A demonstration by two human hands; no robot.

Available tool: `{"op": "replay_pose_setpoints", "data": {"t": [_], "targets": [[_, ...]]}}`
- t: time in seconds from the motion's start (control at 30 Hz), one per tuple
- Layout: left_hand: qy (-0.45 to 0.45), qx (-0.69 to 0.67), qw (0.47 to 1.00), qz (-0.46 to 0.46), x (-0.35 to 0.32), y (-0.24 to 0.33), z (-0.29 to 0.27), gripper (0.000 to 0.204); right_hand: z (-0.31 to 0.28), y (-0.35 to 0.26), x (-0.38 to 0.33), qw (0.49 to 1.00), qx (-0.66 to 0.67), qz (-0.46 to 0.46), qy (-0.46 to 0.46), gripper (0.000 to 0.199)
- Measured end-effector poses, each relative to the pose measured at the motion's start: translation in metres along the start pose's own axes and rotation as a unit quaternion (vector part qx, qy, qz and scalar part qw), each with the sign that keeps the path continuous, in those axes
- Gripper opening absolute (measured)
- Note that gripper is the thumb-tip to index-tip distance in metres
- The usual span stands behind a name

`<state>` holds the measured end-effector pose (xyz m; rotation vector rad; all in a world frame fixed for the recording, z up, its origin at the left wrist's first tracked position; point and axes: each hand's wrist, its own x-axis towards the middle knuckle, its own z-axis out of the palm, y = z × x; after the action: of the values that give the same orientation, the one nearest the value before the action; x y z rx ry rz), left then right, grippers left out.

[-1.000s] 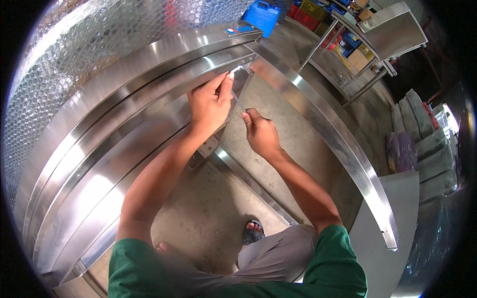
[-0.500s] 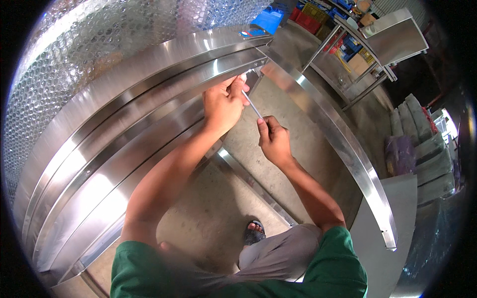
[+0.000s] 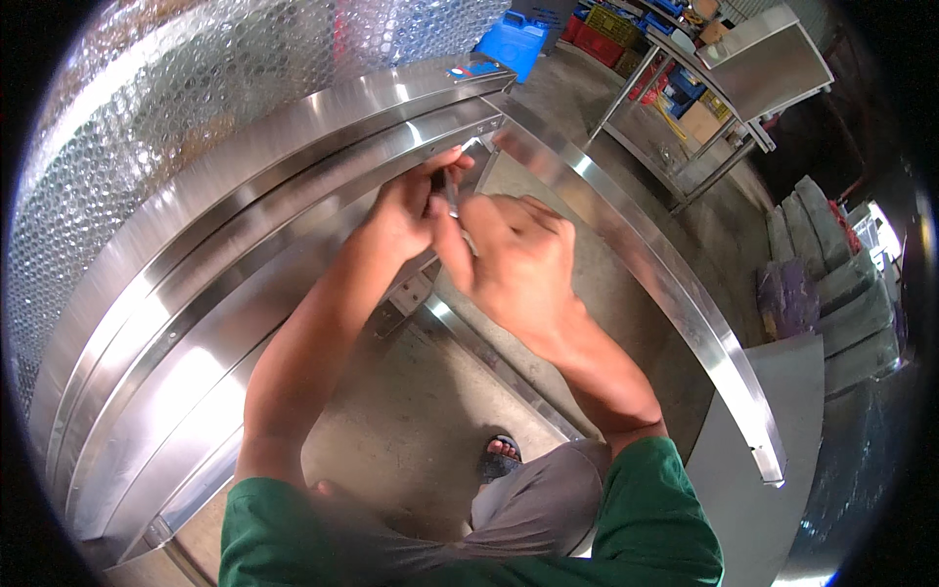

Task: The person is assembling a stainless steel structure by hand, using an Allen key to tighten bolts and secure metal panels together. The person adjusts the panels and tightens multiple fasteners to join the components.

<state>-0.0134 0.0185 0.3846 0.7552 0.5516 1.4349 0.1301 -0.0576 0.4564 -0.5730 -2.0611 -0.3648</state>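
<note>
My left hand (image 3: 399, 217) is raised under the front rail of a stainless steel frame (image 3: 333, 178), close to its far corner. Its fingers and thumb close around a short, shiny stretch of a thin metal rod (image 3: 452, 200). My right hand (image 3: 518, 262) meets it from the right, fingers curled, its thumb side against the rod. Motion blurs the right hand, and it covers most of the rod. Beyond both hands a bright steel bracket (image 3: 477, 147) sits under the corner.
From the corner a long steel bar (image 3: 665, 259) extends toward the lower right. Bubble wrap (image 3: 196, 108) lies beyond the frame. A blue jug (image 3: 513, 44) stands behind the corner, and a steel table (image 3: 675, 127) farther right. Below, a lower crossbar (image 3: 499, 364) runs above the concrete floor.
My right hand has moved up and left, from the rod's lower end to beside my left hand. My left hand has shifted slightly down and left. The view has turned a little.
</note>
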Motion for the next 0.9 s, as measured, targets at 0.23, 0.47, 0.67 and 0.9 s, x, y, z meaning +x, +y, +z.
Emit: {"op": "replay_pose_setpoints", "data": {"t": [0.23,0.47,0.67,0.9], "targets": [[0.125,0.097,0.987,-0.022,-0.003,0.010,0.018,0.014,-0.005,0.003,-0.009,0.998,-0.004,0.061,0.031,0.027],[0.174,0.225,0.943,0.173,-0.011,-0.011,0.038,0.026,-0.007,0.034,-0.069,0.988,-0.023,0.150,-0.006,0.022],[0.180,0.267,0.921,0.218,-0.006,-0.025,0.030,0.029,0.008,0.044,-0.102,0.985,-0.044,0.161,-0.040,0.017],[0.167,0.202,0.950,0.169,-0.007,-0.019,0.029,0.029,0.010,0.036,-0.102,0.983,0.028,0.177,-0.036,0.017]]}}
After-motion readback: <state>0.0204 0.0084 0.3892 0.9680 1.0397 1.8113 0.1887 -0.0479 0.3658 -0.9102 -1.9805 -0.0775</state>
